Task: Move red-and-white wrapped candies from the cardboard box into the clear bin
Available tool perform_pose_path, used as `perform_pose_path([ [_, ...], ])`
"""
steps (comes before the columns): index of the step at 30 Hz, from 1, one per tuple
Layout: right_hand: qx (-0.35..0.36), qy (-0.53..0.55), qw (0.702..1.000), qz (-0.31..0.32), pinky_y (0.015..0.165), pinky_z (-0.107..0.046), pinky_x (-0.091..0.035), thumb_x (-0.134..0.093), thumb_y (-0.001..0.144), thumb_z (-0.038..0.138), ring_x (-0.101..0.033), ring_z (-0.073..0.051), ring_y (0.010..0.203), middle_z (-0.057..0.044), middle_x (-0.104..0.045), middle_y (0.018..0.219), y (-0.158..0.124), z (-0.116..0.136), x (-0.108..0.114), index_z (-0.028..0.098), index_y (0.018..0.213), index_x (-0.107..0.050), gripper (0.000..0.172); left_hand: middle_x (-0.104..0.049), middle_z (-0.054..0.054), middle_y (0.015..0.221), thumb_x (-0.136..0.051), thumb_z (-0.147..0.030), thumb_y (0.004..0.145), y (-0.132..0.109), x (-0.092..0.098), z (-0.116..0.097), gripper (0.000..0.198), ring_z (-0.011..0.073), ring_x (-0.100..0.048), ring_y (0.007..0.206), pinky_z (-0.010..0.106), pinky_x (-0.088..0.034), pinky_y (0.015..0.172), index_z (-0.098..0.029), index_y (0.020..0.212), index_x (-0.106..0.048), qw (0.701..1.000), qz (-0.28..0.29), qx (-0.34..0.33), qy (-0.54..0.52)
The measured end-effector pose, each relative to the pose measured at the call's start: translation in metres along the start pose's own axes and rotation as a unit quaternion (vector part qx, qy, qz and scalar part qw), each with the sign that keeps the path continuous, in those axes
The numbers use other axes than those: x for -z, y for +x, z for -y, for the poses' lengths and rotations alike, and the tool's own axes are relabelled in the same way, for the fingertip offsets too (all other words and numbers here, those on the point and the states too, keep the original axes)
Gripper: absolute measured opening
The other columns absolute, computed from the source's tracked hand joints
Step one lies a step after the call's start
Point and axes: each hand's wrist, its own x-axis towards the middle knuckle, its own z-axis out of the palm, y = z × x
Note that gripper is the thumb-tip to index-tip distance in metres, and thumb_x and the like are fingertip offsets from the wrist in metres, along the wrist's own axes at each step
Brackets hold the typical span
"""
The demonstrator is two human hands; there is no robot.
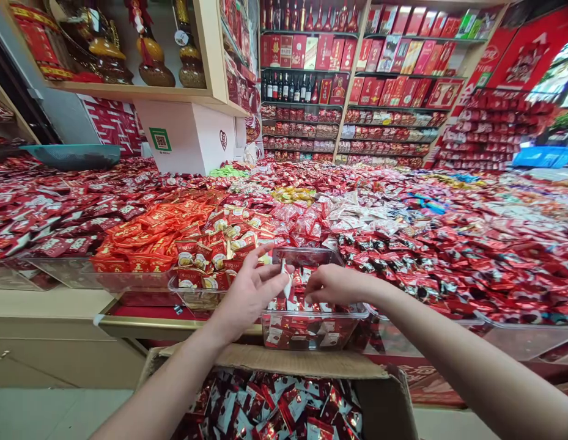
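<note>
My left hand (251, 287) is over the left side of a clear plastic bin (313, 333), thumb and fingertips pinching a small white-and-red candy packet (287, 280) held on edge. My right hand (336, 285) reaches into the same bin from the right, its fingers curled down among the packets. What lies under its fingertips is hidden. Red-and-white wrapped packets fill the lower part of the bin, showing through its front wall. Below both forearms, an open cardboard box (306, 362) holds many similar shiny red-and-white packets (265, 406).
Left of the bin are durian-labelled packets (214, 253) and orange-red packets (143, 235). Heaps of red candy (416, 263) spread to the right. A white pillar (173, 137) and overhanging cabinet (137, 91) stand at left. Shelves (306, 70) of bottles and boxes line the back.
</note>
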Motion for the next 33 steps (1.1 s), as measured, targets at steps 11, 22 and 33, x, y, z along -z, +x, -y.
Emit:
perform_pose_path([
  [11, -0.004, -0.134, 0.983, 0.129, 0.053, -0.022, -0.036, -0.056, 0.069, 0.034, -0.055, -0.015, 0.065, -0.005, -0.066, 0.077, 0.017, -0.006, 0.015, 0.014, 0.088, -0.069, 0.031, -0.067, 0.001, 0.077, -0.057, -0.015, 0.069, 0.037, -0.002, 0.001, 0.013, 0.0125, -0.06, 0.07, 0.026, -0.046, 0.07, -0.015, 0.082, -0.057, 0.986, 0.042, 0.036, 0.157],
  [22, -0.027, -0.108, 0.977, 0.179, 0.043, -0.022, -0.032, -0.065, 0.06, 0.044, -0.045, -0.01, 0.048, -0.002, -0.06, 0.059, 0.016, -0.005, -0.003, 0.015, 0.076, -0.069, 0.034, -0.061, -0.001, 0.056, -0.065, -0.033, 0.065, 0.065, 0.003, 0.02, 0.02, 0.0126, -0.056, 0.048, 0.022, -0.042, 0.045, -0.015, 0.069, -0.058, 0.976, -0.038, 0.036, 0.21],
  [33, 0.057, 0.318, 0.935, -0.144, 0.044, -0.02, -0.032, -0.06, 0.068, 0.048, -0.042, -0.006, 0.046, 0.004, -0.049, 0.052, 0.0, -0.016, 0.005, 0.015, 0.066, -0.05, 0.035, -0.062, 0.001, 0.062, -0.066, -0.047, 0.062, 0.064, -0.004, 0.023, 0.037, 0.013, -0.058, 0.053, 0.027, -0.049, 0.053, -0.015, 0.076, -0.056, 0.995, 0.005, 0.041, 0.094],
])
